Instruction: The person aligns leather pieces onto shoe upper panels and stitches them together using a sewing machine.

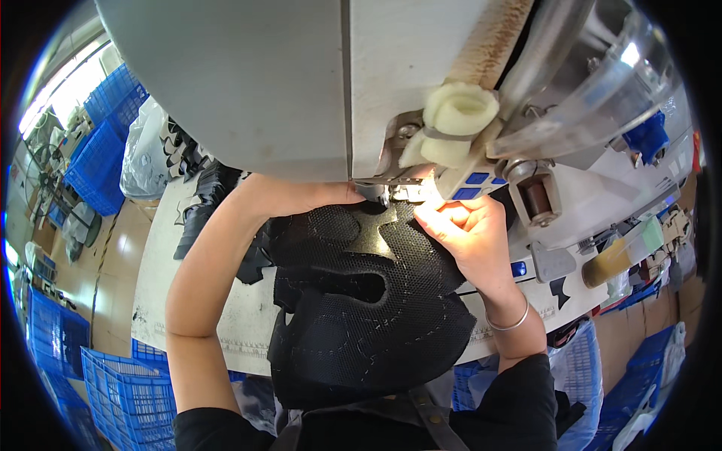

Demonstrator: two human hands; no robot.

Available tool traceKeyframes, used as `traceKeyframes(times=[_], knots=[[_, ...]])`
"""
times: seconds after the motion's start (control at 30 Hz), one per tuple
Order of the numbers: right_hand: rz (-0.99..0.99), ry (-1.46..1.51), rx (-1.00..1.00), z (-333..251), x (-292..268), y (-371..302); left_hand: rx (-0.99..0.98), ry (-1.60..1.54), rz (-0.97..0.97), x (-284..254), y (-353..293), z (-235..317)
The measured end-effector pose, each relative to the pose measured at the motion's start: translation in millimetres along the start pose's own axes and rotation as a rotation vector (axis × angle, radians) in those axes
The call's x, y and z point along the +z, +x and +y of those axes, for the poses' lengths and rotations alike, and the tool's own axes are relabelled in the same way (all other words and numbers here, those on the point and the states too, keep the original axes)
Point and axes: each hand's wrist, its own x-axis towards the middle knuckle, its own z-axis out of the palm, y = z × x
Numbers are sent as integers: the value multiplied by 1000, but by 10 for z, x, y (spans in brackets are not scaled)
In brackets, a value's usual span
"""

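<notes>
A black mesh fabric piece [353, 338] with a long slot and pale stitch lines drapes over the table's near edge toward me. On its far part lies a shiny gold-grey patch [374, 234], close to the presser foot of a sewing machine [387, 194]. My right hand [474, 233] is closed, thumb and fingers pinched at the mesh piece's far right edge, beside the lit needle area. My left hand [320, 195] rests along the far left edge, its thumb pointing at the foot. The machine head hides most of its fingers.
The machine head [248, 83] fills the view above my hands. Black cut pieces [207, 203] lie at the table's left. A thread bobbin [535, 197] and a yellowish jar [605, 263] stand right. Blue crates [128, 391] surround the white table [162, 278].
</notes>
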Motion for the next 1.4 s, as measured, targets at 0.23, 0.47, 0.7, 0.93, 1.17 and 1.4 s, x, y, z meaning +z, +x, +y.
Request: traceKeyframes(times=[0.23, 0.47, 0.7, 0.93, 1.17, 1.4], knots=[[26, -32, 42, 13, -36, -12, 281, 410, 233, 207, -358, -35], [-196, 17, 133, -68, -122, -55, 574, 861, 312, 443, -580, 120], [-120, 54, 89, -55, -98, -68, 630, 847, 383, 433, -513, 152], [-15, -664, -274, -247, -85, -160, 730, 856, 404, 333, -434, -22], [-29, -1060, -666, -385, 212, -228, 403, 873, 185, 469, -577, 678], [39, -766, -701, -72, 30, -110, -68, -33, 136, 273, -734, 136]])
